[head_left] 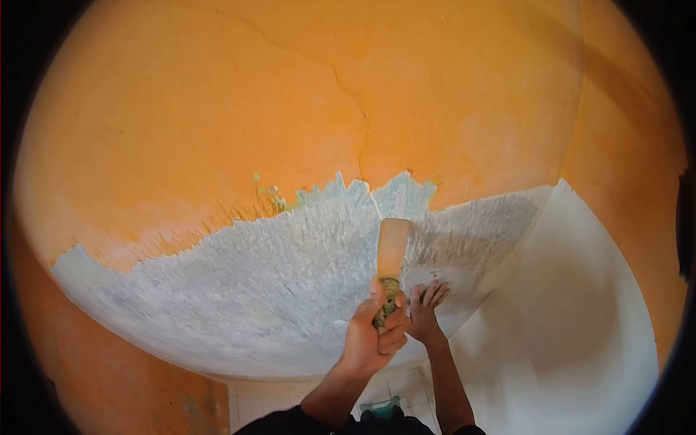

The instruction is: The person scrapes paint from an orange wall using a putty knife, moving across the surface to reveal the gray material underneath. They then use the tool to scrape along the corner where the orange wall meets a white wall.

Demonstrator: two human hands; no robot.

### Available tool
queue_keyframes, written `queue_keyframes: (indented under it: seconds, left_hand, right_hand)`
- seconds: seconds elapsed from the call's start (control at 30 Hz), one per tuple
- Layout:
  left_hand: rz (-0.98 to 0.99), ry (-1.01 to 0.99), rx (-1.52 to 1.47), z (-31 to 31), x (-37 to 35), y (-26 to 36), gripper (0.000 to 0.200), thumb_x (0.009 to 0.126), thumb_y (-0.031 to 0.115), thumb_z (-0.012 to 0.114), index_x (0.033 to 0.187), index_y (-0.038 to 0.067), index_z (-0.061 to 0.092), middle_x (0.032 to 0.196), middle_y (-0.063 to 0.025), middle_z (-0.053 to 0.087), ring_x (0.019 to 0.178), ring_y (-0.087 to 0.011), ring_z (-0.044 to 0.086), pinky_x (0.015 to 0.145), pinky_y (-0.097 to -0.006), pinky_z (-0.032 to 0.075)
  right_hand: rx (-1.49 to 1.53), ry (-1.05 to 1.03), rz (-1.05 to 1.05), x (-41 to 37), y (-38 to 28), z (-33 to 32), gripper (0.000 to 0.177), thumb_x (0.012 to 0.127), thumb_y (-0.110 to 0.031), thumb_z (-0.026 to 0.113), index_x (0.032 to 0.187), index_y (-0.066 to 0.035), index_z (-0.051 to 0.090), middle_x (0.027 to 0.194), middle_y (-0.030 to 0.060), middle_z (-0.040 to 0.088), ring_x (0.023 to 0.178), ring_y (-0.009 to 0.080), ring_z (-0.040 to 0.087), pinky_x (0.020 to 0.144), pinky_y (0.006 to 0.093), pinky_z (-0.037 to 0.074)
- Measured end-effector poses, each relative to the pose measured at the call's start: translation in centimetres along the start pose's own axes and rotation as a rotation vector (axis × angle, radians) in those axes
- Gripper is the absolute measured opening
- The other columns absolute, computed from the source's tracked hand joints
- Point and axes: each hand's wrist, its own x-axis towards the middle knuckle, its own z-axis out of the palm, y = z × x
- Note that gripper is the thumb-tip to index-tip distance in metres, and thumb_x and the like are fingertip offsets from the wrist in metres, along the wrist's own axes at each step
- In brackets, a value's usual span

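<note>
My left hand point(373, 335) is wrapped around the mottled dark-and-yellow handle of a scraper point(393, 246), palm side toward me. Its broad blade points up the wall and mirrors the orange paint. The blade's front edge lies over the bare grey-blue area point(304, 254), just below a jagged border of orange paint point(217, 109). To the right of the handle, my right hand point(428, 308) rests on the bare surface with fingers spread, holding nothing. A thin crack point(365, 119) runs down the paint toward the blade.
A smooth whitish wall section point(573, 312) curves away at the right, beyond a corner edge. Orange wall continues at far right point(631, 109) and lower left point(123, 355). Below are pale tiles point(261, 402) and a green object point(380, 409), partly hidden by dark clothing.
</note>
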Motion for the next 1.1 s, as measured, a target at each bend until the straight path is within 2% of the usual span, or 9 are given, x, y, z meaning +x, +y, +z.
queue_keyframes:
  seconds: [0.3,0.33,0.43,0.6,0.67,0.77,0.9,1.0,1.1]
  left_hand:
    - [0.074,0.0,-0.146,1.6,-1.1,-1.7,0.047,0.097,0.054,0.032,0.089,0.01,0.047,0.06,0.0038,0.036,0.04,-0.005,0.025,0.033,-0.0192,0.019]
    - [0.103,-0.007,-0.091,2.1,-0.2,-0.8,0.049,0.096,0.055,0.032,0.088,0.01,0.047,0.06,0.0037,0.036,0.039,-0.0047,0.025,0.033,-0.0187,0.019]
    - [0.175,0.032,-0.052,0.5,0.0,-1.4,0.049,0.096,0.056,0.032,0.088,0.009,0.046,0.06,0.0035,0.036,0.04,-0.0046,0.025,0.033,-0.0186,0.019]
    - [0.209,-0.008,-0.099,2.3,1.1,-1.8,0.05,0.095,0.057,0.034,0.087,0.009,0.046,0.06,0.004,0.034,0.041,-0.0043,0.023,0.034,-0.0202,0.019]
    - [0.179,0.023,-0.155,1.6,0.3,-3.0,0.05,0.095,0.058,0.034,0.086,0.01,0.045,0.06,0.0042,0.034,0.041,-0.0042,0.023,0.034,-0.0204,0.019]
    - [0.141,-0.001,-0.254,2.6,-0.1,-3.0,0.05,0.095,0.058,0.033,0.085,0.01,0.044,0.06,0.004,0.033,0.041,-0.0044,0.022,0.034,-0.0204,0.018]
    - [0.152,-0.054,-0.267,3.0,0.4,-3.4,0.05,0.094,0.059,0.033,0.084,0.011,0.044,0.06,0.0038,0.033,0.041,-0.0047,0.022,0.034,-0.0204,0.018]
    - [0.139,-0.074,-0.263,3.6,0.5,-2.9,0.051,0.095,0.058,0.032,0.085,0.01,0.045,0.059,0.0036,0.033,0.041,-0.0051,0.023,0.034,-0.0212,0.018]
    - [0.207,-0.014,-0.164,1.6,0.7,-3.4,0.051,0.095,0.058,0.031,0.084,0.01,0.045,0.058,0.0035,0.032,0.041,-0.0058,0.023,0.034,-0.0217,0.019]
  right_hand:
    - [-0.046,0.012,-0.029,-0.7,0.7,1.0,0.089,0.084,-0.043,0.062,0.147,-0.007,0.009,0.148,0.0306,-0.018,0.129,0.0622,-0.018,0.095,0.076,-0.005]
    - [-0.024,-0.097,0.026,-1.2,0.8,0.9,0.091,0.084,-0.043,0.062,0.147,-0.007,0.008,0.147,0.0315,-0.018,0.128,0.0631,-0.017,0.095,0.0763,-0.005]
    - [-0.014,-0.043,-0.043,-0.7,0.7,0.0,0.092,0.083,-0.041,0.063,0.147,-0.007,0.007,0.146,0.0333,-0.018,0.127,0.0641,-0.018,0.094,0.0766,-0.007]
    - [-0.017,-0.177,0.024,-3.0,1.4,1.4,0.092,0.082,-0.042,0.063,0.147,-0.007,0.007,0.145,0.0349,-0.019,0.124,0.0667,-0.019,0.093,0.0777,-0.007]
    - [-0.043,-0.067,-0.06,-2.2,2.3,1.6,0.09,0.082,-0.04,0.061,0.146,-0.005,0.009,0.145,0.0357,-0.018,0.123,0.0682,-0.018,0.093,0.0779,-0.007]
    - [0.061,-0.136,0.117,-3.1,1.8,2.9,0.085,0.085,-0.042,0.057,0.145,-0.005,0.009,0.144,0.0347,-0.02,0.124,0.0672,-0.019,0.094,0.0763,-0.007]
    - [-0.176,-0.098,-0.088,-1.6,2.2,1.0,0.082,0.086,-0.042,0.056,0.144,-0.005,0.01,0.144,0.034,-0.021,0.124,0.0669,-0.019,0.095,0.0756,-0.006]
    - [-0.009,-0.213,0.019,-3.1,2.8,2.5,0.081,0.086,-0.039,0.057,0.145,-0.006,0.013,0.146,0.0336,-0.018,0.125,0.0666,-0.018,0.095,0.0757,-0.006]
    - [0.031,-0.165,0.008,-2.8,2.6,1.5,0.08,0.085,-0.037,0.058,0.145,-0.007,0.015,0.146,0.0336,-0.016,0.124,0.0674,-0.018,0.095,0.0762,-0.006]
